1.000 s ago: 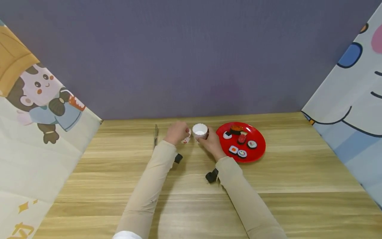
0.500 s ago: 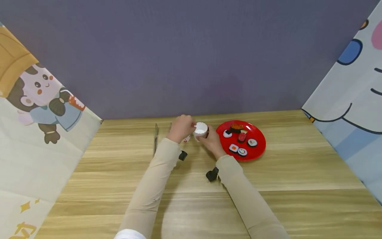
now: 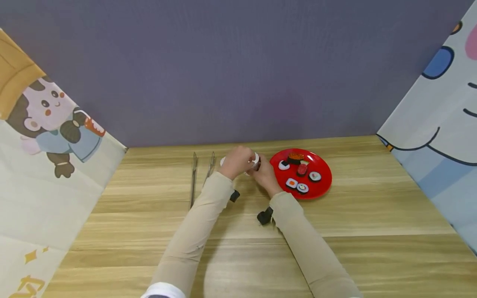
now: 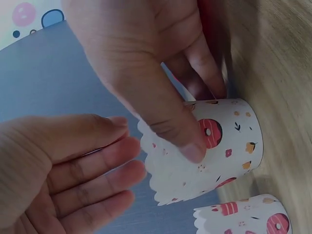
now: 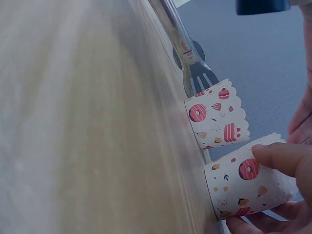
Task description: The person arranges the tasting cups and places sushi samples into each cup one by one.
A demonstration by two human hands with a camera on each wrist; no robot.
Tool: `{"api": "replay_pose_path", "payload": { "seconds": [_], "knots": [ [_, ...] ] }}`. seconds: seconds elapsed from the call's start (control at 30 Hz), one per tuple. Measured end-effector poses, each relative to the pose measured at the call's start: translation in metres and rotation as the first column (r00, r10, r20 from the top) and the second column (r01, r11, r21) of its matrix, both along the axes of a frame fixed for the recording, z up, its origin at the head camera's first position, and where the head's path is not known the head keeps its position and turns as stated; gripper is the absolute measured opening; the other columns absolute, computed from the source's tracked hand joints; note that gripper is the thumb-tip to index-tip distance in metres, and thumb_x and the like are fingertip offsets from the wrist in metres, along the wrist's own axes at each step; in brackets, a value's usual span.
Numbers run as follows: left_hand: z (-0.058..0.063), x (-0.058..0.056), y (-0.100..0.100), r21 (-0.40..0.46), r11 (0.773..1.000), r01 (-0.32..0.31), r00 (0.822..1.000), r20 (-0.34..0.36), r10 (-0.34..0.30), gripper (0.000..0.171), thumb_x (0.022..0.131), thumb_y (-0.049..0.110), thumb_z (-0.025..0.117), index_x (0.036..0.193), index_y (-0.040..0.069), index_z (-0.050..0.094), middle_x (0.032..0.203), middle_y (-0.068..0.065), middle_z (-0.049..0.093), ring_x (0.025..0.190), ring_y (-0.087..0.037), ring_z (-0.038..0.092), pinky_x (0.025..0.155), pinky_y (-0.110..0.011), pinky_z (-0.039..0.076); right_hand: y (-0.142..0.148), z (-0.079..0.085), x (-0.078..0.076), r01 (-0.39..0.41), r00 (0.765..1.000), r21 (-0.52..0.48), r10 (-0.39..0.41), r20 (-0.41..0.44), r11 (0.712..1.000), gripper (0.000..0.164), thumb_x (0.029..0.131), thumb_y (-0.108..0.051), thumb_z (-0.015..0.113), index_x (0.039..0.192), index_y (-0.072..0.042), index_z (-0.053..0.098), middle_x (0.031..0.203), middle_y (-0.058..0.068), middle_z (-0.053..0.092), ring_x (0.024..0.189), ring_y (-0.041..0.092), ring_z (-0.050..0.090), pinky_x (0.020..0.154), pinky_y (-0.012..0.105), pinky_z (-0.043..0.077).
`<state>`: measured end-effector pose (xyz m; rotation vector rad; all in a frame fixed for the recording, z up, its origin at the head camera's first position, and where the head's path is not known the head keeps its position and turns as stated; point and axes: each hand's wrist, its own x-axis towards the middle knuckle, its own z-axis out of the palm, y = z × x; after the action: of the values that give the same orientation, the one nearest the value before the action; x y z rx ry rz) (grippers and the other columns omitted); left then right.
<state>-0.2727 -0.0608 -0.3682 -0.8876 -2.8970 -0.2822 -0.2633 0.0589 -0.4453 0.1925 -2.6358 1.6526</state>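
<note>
Right hand (image 3: 265, 176) gripping paper cup (image 5: 251, 186), left hand (image 3: 237, 160) alongside, open

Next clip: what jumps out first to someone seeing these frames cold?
The round red plastic plate of toy sushi pieces at the table's far right stands out. Left of it, the right hand grips a white paper cupcake cup with doughnut prints; the left hand reaches over it. A second matching cup and metal tongs sit farther left.

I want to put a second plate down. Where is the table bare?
The table is bare right of the red plate, along the near edge, and left of the tongs. It is crowded between tongs and plate, where both hands meet at the paper cups.
</note>
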Motion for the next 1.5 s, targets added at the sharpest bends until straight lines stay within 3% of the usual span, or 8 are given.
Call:
{"api": "replay_pose_path", "payload": {
  "seconds": [0.13,0.27,1.0,1.27,1.5],
  "knots": [
    [-0.0022,-0.0008,0.0005,-0.007,1.000,0.018,1.000,-0.021,-0.019,0.040,0.080,0.008,0.067,0.053,0.016,0.040,0.054,0.006,0.032,0.053,-0.009,0.029,0.050,-0.022,0.025,-0.0002,0.0007,-0.0002,-0.002,1.000,-0.003,0.002,-0.003,1.000,0.050,0.082,-0.009,0.066,0.126,0.000,0.046,0.105,0.017,0.057,0.091,0.027,0.053,0.074,0.033,0.043],
    [-0.0041,-0.0007,0.0009,-0.020,1.000,0.023,0.998,-0.049,-0.024,0.045,0.081,0.005,0.064,0.051,0.017,0.033,0.052,0.006,0.025,0.052,-0.008,0.024,0.049,-0.021,0.023,0.0004,0.0016,0.0008,0.000,1.000,0.000,0.000,-0.001,1.000,0.048,0.082,-0.009,0.066,0.125,0.000,0.046,0.105,0.017,0.057,0.091,0.028,0.053,0.074,0.033,0.043],
    [-0.0044,0.0028,0.0032,-0.062,0.998,0.014,0.998,-0.067,-0.019,0.047,0.083,0.000,0.058,0.049,0.017,0.030,0.051,0.005,0.023,0.052,-0.009,0.023,0.049,-0.022,0.023,0.0017,-0.0002,0.0007,0.000,1.000,-0.009,0.000,0.009,1.000,0.052,0.082,-0.009,0.066,0.129,0.001,0.045,0.111,0.018,0.058,0.095,0.028,0.053,0.077,0.034,0.044],
    [-0.0038,0.0043,0.0031,-0.051,0.999,0.011,0.993,-0.113,-0.017,0.044,0.084,0.004,0.060,0.050,0.017,0.036,0.053,0.005,0.033,0.054,-0.011,0.031,0.051,-0.024,0.030,0.0018,-0.0008,0.0006,-0.008,1.000,-0.013,0.008,-0.008,1.000,0.054,0.082,-0.009,0.066,0.130,0.002,0.044,0.119,0.020,0.057,0.104,0.031,0.054,0.085,0.039,0.046],
    [0.0024,0.0061,0.0021,-0.034,0.999,-0.007,0.993,-0.116,0.003,0.037,0.085,0.005,0.060,0.054,0.015,0.044,0.054,0.004,0.039,0.053,-0.011,0.035,0.051,-0.025,0.032,0.0017,-0.0024,-0.0004,-0.015,1.000,-0.004,0.015,0.005,1.000,0.055,0.084,-0.014,0.068,0.131,0.000,0.043,0.114,0.017,0.057,0.099,0.029,0.054,0.082,0.038,0.046]
  ]
}}
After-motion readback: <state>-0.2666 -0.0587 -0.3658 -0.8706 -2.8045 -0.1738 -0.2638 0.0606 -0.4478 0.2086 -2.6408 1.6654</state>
